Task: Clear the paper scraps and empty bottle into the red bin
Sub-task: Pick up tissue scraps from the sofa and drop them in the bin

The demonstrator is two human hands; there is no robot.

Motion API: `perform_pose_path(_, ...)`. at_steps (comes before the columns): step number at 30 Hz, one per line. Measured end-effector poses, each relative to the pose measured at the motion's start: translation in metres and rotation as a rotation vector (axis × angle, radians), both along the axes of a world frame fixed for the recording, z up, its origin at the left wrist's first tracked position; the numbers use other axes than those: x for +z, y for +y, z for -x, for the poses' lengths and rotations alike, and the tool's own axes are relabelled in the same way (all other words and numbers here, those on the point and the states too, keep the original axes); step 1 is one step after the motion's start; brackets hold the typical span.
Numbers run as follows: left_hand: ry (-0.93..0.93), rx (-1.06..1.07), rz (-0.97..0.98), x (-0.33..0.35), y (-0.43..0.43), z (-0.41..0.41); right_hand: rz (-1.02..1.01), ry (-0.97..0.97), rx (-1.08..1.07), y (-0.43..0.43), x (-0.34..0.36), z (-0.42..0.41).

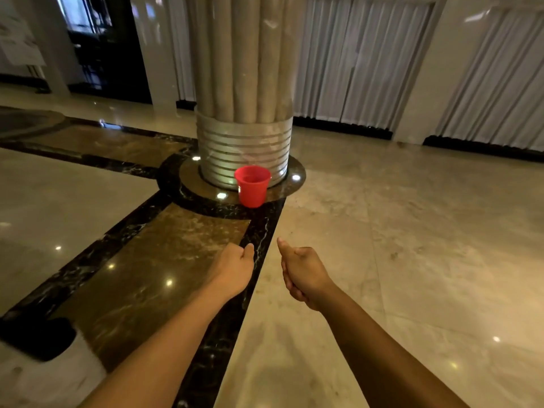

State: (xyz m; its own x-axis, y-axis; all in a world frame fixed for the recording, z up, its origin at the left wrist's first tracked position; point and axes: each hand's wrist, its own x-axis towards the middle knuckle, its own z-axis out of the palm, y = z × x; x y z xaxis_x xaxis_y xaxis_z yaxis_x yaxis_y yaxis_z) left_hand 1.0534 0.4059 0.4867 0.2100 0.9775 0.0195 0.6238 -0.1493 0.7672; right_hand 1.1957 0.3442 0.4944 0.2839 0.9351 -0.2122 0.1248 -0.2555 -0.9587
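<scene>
A red bin (252,186) stands upright on the marble floor, against the base of a large column. Its opening faces up and I see nothing inside from here. My left hand (234,267) is stretched forward below the bin, fingers curled in, nothing visible in it. My right hand (300,272) reaches forward beside it, fingers loosely curled with the thumb out, holding nothing that I can see. Both hands are well short of the bin. No paper scraps or bottle are in view.
The fluted column (244,92) with a ribbed metal base rises behind the bin. Polished marble floor (397,245) spreads all around. White curtains (368,63) line the far wall. A dark object (35,338) lies at the lower left.
</scene>
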Motion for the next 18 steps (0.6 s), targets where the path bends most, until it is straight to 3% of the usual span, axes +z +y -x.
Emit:
perform_pose_path(11,0.115,-0.109,0.002,0.008,0.283,-0.142,0.073,-0.189,-0.166,0.277,0.003,-0.152)
perform_pose_path(18,0.270,-0.107,0.054,-0.029,0.472,-0.246,0.082,-0.256,-0.091,0.476,-0.044,-0.250)
